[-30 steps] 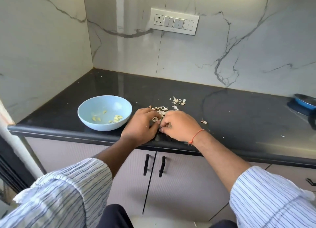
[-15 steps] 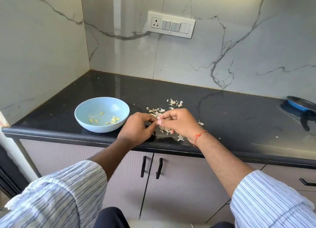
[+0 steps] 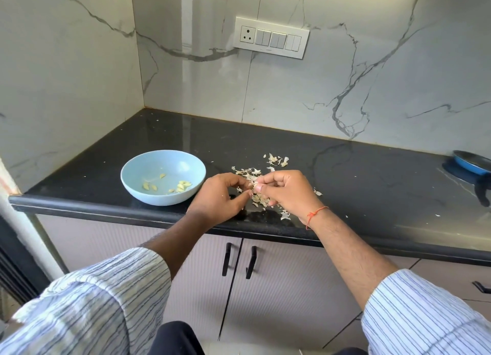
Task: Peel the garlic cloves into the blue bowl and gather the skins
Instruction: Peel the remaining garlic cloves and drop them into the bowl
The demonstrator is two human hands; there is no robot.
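A garlic clove sits pinched between the fingertips of both hands, just above the front part of the black counter — too small to tell how much skin is left on it. The right hand curls its fingers and thumb round it; the left hand meets it from the other side, thumb and forefinger closed on it. Garlic skins lie scattered under and beyond the hands, with a smaller cluster farther back. To the left, near the left hand, stands the blue bowl — several peeled cloves rest inside. A blue pan sits at the far right edge.
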